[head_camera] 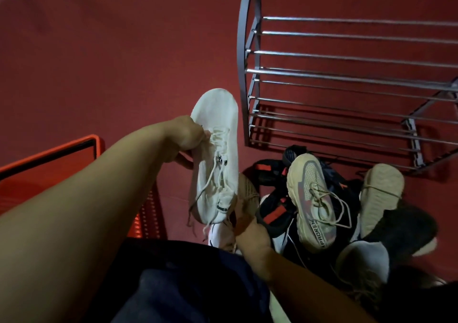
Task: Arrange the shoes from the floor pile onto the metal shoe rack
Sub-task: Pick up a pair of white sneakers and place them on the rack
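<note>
White sneaker [215, 154] hangs lifted — the left hand [184, 134] grips its laces. The right hand [250, 231] pinches its heel; the metal shoe rack [334, 74] stands at two o'clock.

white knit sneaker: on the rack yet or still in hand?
In hand. The left hand grips the white knit sneaker off the floor, beside the grey metal shoe rack, whose visible bars hold no shoes.

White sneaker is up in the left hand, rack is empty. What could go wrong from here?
1. The left hand grips the white sneaker only near its laces; it may slip.
2. Its loose laces dangle and could snag the metal shoe rack.
3. The rack's shelves are spaced bars, so a shoe set down askew might tip through.
4. The right hand is down in the floor pile; tangled laces could drag other shoes.
</note>
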`<state>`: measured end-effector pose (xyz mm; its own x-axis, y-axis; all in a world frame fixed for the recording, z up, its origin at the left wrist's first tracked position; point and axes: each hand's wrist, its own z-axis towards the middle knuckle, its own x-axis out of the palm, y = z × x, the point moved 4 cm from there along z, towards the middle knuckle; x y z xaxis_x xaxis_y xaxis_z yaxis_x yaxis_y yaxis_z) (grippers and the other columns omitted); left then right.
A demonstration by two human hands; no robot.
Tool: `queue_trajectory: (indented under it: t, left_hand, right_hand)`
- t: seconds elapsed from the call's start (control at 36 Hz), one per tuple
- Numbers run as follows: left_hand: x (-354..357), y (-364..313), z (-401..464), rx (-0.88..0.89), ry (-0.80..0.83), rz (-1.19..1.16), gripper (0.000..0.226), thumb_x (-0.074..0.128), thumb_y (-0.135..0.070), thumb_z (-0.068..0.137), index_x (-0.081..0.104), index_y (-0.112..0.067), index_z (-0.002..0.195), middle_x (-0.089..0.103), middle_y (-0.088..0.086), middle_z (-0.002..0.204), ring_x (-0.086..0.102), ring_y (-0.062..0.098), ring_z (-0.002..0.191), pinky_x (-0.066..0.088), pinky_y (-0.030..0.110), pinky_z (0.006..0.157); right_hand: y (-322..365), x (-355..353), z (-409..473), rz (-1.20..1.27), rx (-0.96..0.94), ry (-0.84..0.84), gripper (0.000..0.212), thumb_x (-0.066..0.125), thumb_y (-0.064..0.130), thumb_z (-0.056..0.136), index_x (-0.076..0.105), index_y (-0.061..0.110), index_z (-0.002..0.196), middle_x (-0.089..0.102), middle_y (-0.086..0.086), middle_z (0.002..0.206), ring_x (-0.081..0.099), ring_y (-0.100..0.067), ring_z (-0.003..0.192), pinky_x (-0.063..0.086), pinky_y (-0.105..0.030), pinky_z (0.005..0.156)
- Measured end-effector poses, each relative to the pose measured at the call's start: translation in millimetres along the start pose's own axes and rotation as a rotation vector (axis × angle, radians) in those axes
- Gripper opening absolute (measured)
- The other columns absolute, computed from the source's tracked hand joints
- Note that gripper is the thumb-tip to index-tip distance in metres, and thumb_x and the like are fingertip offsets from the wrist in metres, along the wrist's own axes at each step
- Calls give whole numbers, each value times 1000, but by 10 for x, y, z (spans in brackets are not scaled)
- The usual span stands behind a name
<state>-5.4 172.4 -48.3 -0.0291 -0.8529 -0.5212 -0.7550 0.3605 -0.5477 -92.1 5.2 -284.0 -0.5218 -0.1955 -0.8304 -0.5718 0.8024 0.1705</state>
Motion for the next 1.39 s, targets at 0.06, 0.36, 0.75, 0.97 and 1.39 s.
queue_trajectory:
  t: [0.06,0.36,0.75,0.97,1.39]
  left_hand:
    - [-11,-26,-23,2,-19,-20,23,50,-20,101,62,-1,103,68,16,85,65,29,72,55,36,55]
    - [-101,-238,-186,128,-152,-195,8,52,-15,96,59,-12,94,65,10,80,62,24,67,53,32,57]
    - [239,-730,-360,108,-13,-379,15,59,-24,88,63,-9,87,63,11,81,59,28,74,51,40,78]
    - [867,-862,-298,106,84,29,23,56,-10,93,62,-6,71,62,17,86,62,36,79,58,42,68]
    - [1350,-407,-114,-35,299,-169,16,53,-29,100,55,-15,109,63,11,92,60,26,83,54,40,76]
  right_hand:
    - [26,-54,12,11,-9,29,38,32,7,101,47,0,136,46,-23,140,49,-36,124,46,-40,93]
    - [-368,-1095,25,469,198,-65,45,66,27,79,55,17,120,66,-10,115,65,-33,105,52,-35,82]
    - [-1534,-2377,-1217,183,180,-288,21,58,34,82,47,24,96,64,-4,91,59,-30,80,42,-35,63]
    - [-1710,-999,-1052,109,149,32,42,56,33,87,42,21,126,60,-8,123,53,-29,114,36,-40,90]
    - [-2420,-1025,-923,644,567,169,63,61,44,91,52,-1,134,58,-17,133,59,-31,116,47,-31,90]
